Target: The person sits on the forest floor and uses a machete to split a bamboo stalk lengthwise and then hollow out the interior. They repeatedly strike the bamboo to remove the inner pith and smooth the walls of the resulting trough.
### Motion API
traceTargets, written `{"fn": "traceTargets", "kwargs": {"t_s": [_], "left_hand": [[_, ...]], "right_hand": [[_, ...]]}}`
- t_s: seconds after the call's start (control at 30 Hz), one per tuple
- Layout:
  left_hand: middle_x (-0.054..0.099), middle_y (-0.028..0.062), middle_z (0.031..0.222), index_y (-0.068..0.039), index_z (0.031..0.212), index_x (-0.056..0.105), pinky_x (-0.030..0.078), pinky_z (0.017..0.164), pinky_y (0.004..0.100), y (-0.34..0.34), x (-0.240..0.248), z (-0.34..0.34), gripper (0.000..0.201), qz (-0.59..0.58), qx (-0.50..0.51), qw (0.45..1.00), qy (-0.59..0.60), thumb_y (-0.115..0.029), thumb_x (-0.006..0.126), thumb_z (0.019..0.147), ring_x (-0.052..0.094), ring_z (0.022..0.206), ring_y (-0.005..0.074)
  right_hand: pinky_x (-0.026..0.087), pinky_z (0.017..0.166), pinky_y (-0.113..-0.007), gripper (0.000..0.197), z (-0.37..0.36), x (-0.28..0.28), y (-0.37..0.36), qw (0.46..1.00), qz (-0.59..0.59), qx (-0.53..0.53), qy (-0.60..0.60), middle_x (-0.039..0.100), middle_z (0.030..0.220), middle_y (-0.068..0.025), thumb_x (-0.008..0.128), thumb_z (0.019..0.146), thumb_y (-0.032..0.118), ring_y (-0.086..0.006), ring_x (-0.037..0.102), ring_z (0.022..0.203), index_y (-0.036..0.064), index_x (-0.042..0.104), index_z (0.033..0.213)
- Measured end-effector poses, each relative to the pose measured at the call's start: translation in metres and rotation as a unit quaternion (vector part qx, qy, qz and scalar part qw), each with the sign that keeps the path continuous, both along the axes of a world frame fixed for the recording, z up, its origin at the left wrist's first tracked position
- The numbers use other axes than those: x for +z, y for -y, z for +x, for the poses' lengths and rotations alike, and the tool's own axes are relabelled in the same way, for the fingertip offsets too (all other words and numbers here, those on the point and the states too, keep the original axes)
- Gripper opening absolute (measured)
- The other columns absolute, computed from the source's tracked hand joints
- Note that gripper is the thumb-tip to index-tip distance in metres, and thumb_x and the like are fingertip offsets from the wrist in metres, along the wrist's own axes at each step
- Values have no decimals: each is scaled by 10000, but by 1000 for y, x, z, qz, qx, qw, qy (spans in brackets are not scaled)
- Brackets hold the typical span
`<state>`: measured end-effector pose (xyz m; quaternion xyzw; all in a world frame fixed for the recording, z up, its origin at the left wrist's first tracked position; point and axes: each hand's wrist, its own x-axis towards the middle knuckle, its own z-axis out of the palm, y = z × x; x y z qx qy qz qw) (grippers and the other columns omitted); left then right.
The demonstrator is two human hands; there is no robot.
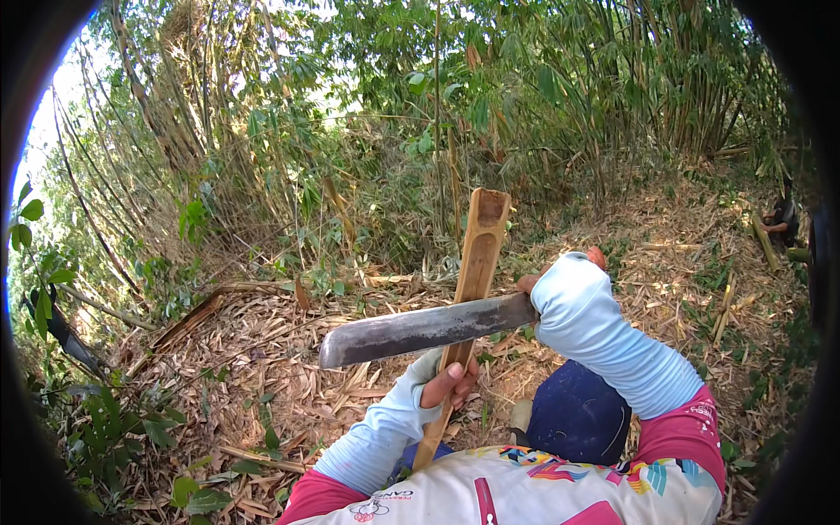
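Observation:
My left hand (pixel 451 383) grips a split bamboo strip (pixel 477 254) low on its length and holds it nearly upright, its hollow inner side facing me. A long grey machete (pixel 420 330) is in my right hand (pixel 560 276), blade pointing left and lying across the front of the strip just above my left hand. Both forearms wear pale blue sleeves. Most of my right hand and the machete's handle are hidden behind the sleeve.
Dry bamboo leaves and cut stalks (pixel 254 332) cover the sloping ground. Dense standing bamboo (pixel 612 87) fills the background. My knee in dark blue cloth (pixel 577 416) sits below the right arm. At the far right edge, a person (pixel 781 219) crouches among cut poles.

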<state>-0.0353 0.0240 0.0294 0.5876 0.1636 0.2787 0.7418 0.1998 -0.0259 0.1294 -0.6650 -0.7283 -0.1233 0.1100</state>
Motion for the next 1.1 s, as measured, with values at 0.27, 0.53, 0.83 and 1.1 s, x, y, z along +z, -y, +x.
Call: {"fn": "traceTargets", "kwargs": {"t_s": [0.27,0.53,0.83,1.1], "left_hand": [[450,8,714,-35,1054,503,390,532,249,3,0,3,402,27,36,999,-11,-420,564,959,435,588,93],[439,-5,722,-26,1077,493,370,541,238,13,-1,8,320,54,111,992,-14,-331,537,991,410,599,80],[446,-1,712,-40,1020,491,361,519,236,19,-3,1,333,103,91,990,-24,-365,550,983,424,586,82],[450,5,700,-24,1032,508,381,514,236,8,-1,-2,402,60,75,995,-2,-416,565,964,435,576,88]], "right_hand": [[432,735,-472,211,-4,-2,0,999,24,-31,8,672,706,-43,722,694,222,-272,665,731,182,700,900],[467,730,-550,142,-8,15,-4,998,-28,-39,28,668,732,-56,636,784,209,-286,673,778,176,681,915],[501,518,-317,168,33,72,-23,923,210,-187,-261,668,787,-87,602,906,56,-154,613,624,27,616,1070],[492,550,-268,236,39,22,-5,912,226,-48,-340,646,749,-57,700,809,40,-129,607,653,9,629,1031]]}}
